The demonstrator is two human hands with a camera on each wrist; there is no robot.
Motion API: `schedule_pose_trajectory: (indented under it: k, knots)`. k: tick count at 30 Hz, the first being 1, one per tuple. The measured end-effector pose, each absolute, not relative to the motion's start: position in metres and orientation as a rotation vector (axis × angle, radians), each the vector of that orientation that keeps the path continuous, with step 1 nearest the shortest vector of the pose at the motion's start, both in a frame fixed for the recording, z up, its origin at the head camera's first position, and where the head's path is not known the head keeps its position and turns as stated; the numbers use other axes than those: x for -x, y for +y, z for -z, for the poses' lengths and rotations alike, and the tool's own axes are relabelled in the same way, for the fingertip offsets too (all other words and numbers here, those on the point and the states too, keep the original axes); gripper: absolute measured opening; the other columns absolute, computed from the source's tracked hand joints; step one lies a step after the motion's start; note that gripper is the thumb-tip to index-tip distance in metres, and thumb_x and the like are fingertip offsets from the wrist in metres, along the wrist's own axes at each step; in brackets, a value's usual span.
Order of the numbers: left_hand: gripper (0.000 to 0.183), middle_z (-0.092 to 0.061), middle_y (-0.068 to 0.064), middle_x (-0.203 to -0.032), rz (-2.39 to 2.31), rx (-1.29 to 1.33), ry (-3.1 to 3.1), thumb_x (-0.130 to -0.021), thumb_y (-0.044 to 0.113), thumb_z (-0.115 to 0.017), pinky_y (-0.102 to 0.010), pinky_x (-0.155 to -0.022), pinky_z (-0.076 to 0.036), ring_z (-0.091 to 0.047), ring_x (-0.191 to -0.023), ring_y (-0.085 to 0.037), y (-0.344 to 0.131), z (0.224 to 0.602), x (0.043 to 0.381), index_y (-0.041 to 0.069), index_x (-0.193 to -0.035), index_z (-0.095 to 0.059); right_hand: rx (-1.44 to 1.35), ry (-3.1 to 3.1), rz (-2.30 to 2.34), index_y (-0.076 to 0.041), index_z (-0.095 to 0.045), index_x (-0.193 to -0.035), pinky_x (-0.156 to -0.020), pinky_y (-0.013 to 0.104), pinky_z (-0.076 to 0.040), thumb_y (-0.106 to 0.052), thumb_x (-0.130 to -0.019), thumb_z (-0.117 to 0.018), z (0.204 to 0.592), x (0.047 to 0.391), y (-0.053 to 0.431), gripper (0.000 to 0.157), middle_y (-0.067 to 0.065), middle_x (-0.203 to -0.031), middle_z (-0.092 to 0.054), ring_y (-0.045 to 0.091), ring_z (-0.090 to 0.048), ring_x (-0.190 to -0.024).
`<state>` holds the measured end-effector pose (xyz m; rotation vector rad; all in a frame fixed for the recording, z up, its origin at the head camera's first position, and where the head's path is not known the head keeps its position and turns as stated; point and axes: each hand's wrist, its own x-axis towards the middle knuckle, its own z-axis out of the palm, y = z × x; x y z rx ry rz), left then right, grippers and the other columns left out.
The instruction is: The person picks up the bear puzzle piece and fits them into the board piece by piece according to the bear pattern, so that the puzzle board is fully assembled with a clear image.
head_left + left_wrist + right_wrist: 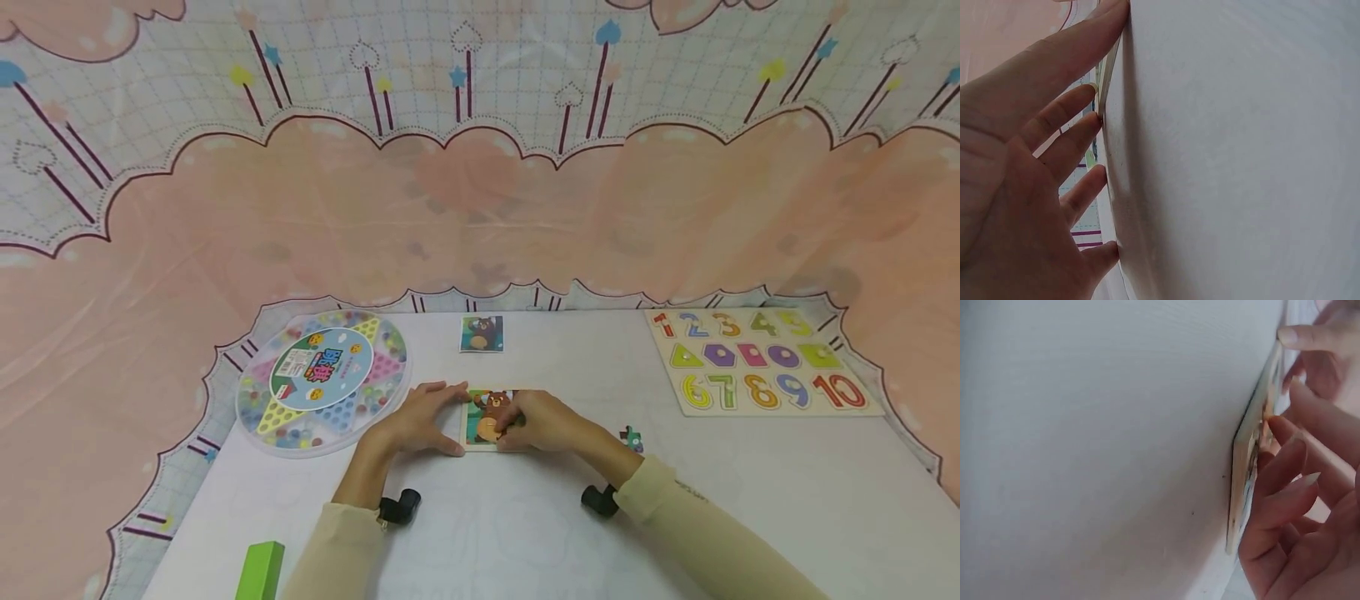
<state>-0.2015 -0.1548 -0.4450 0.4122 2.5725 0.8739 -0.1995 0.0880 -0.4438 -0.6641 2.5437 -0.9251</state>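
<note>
A bear jigsaw puzzle [480,419] in a shallow wooden tray lies at the middle of the white table. My left hand [422,419] steadies its left side, fingers spread, with thumb and fingertips at the tray's edge. In the left wrist view those fingers [1079,140] look mostly straight. From the right, my right hand [546,421] reaches over the picture, fingers curled. Its fingertips pinch a puzzle piece low on the bear, mostly hidden by the fingers; the right wrist view shows the curled fingers [1282,503] close against the tray's face [1249,456].
A loose puzzle piece [632,438] lies beside the right forearm. Behind the tray is a small bear picture card [482,333]. A round Chinese checkers box [322,383] stands left, a number-and-shape board [765,362] right, and a green block [260,571] at front left.
</note>
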Motion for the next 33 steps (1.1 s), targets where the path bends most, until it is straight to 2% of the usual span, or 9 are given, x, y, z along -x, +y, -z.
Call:
schedule_pose_trajectory:
  k: [4, 8, 11, 14, 17, 21, 24, 33]
  knots:
    - [0.076, -0.039, -0.001, -0.166, -0.874, -0.409, 2.573, -0.073, 0.024, -0.092, -0.067, -0.125, -0.021, -0.022, -0.158, -0.037, -0.155, 0.444, 0.202, 0.022, -0.141, -0.059, 0.695, 2.529, 0.973, -0.014, -0.081, -0.104, -0.085, 0.032, -0.051, -0.022, -0.086, -0.082, 0.445, 0.199, 0.093, 0.02, -0.001, -0.106, -0.073, 0.012, -0.06, -0.098]
    - [0.076, -0.039, -0.003, -0.166, -0.872, -0.417, 2.573, -0.073, 0.023, -0.092, -0.067, -0.124, -0.021, -0.022, -0.158, -0.038, -0.154, 0.444, 0.202, 0.022, -0.142, -0.059, 0.621, 2.53, 1.036, -0.018, -0.08, -0.109, -0.07, 0.024, -0.048, -0.022, -0.088, -0.08, 0.445, 0.198, 0.1, 0.022, -0.001, -0.111, -0.071, 0.012, -0.056, -0.087]
    - [0.077, -0.039, -0.003, -0.166, -0.869, -0.421, 2.572, -0.073, 0.023, -0.092, -0.068, -0.124, -0.021, -0.022, -0.157, -0.038, -0.154, 0.445, 0.201, 0.022, -0.142, -0.059, 0.573, 2.544, 1.06, -0.018, -0.078, -0.113, -0.065, 0.022, -0.047, -0.021, -0.088, -0.081, 0.44, 0.194, 0.108, 0.026, 0.0, -0.111, -0.071, 0.013, -0.055, -0.081]
    - [0.077, -0.039, -0.003, -0.166, -0.866, -0.417, 2.574, -0.072, 0.023, -0.092, -0.068, -0.124, -0.021, -0.022, -0.157, -0.039, -0.154, 0.446, 0.2, 0.022, -0.142, -0.059, 0.538, 2.572, 1.06, -0.016, -0.076, -0.117, -0.073, 0.025, -0.053, -0.022, -0.087, -0.081, 0.435, 0.189, 0.119, 0.031, 0.002, -0.112, -0.071, 0.014, -0.059, -0.089]
    - [0.077, -0.039, -0.003, -0.166, -0.865, -0.414, 2.576, -0.072, 0.023, -0.092, -0.068, -0.124, -0.021, -0.022, -0.157, -0.038, -0.154, 0.446, 0.199, 0.022, -0.142, -0.059, 0.501, 2.6, 1.055, -0.015, -0.074, -0.122, -0.09, 0.038, -0.058, -0.023, -0.087, -0.081, 0.43, 0.184, 0.133, 0.037, 0.004, -0.118, -0.071, 0.02, -0.062, -0.106]
    - [0.077, -0.041, -0.002, -0.165, -0.857, -0.42, 2.582, -0.072, 0.023, -0.092, -0.068, -0.124, -0.021, -0.023, -0.158, -0.037, -0.154, 0.446, 0.199, 0.022, -0.142, -0.059, 0.481, 2.638, 1.059, -0.015, -0.071, -0.125, -0.107, 0.055, -0.051, -0.025, -0.087, -0.081, 0.427, 0.177, 0.158, 0.041, 0.006, -0.129, -0.067, 0.031, -0.058, -0.127]
    - [0.077, -0.042, -0.001, -0.164, -0.854, -0.42, 2.581, -0.073, 0.024, -0.092, -0.067, -0.125, -0.021, -0.023, -0.158, -0.035, -0.154, 0.446, 0.2, 0.022, -0.142, -0.059, 0.472, 2.658, 1.08, -0.015, -0.069, -0.126, -0.111, 0.06, -0.047, -0.026, -0.086, -0.082, 0.426, 0.172, 0.179, 0.044, 0.008, -0.135, -0.064, 0.035, -0.054, -0.135]
    - [0.075, -0.041, 0.0, -0.165, -0.851, -0.426, 2.585, -0.073, 0.024, -0.092, -0.068, -0.124, -0.021, -0.023, -0.158, -0.035, -0.153, 0.446, 0.202, 0.022, -0.141, -0.06, 0.49, 2.687, 1.089, -0.012, -0.061, -0.136, -0.111, 0.064, -0.044, -0.026, -0.081, -0.086, 0.42, 0.159, 0.231, 0.062, 0.013, -0.143, -0.06, 0.041, -0.05, -0.138]
